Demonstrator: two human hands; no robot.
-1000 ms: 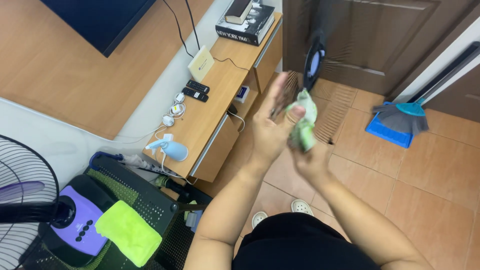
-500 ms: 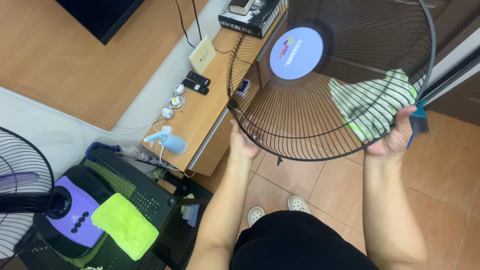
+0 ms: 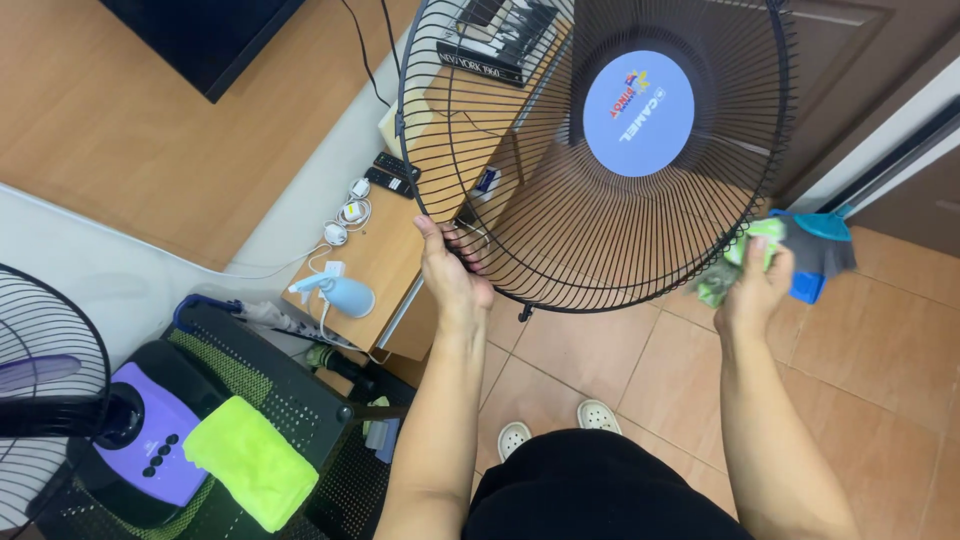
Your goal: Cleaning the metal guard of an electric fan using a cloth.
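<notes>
A round black wire fan grille (image 3: 560,220) with a blue disc at its centre is held up in front of me. My left hand (image 3: 452,272) grips its lower left rim. My right hand (image 3: 756,285) holds a bunched green cloth (image 3: 728,268) against the grille's lower right rim.
A wooden side table (image 3: 400,250) carries remotes, chargers, books and a small light blue hand fan (image 3: 340,296). At lower left a purple fan body (image 3: 140,440) with its rear grille rests on a black mesh chair, beside a yellow-green cloth (image 3: 250,460). A blue dustpan (image 3: 818,250) lies on the tiled floor.
The grille was raised from edge-on to facing me. My right hand slid the green cloth from the inside of the mesh down to the lower right rim.
</notes>
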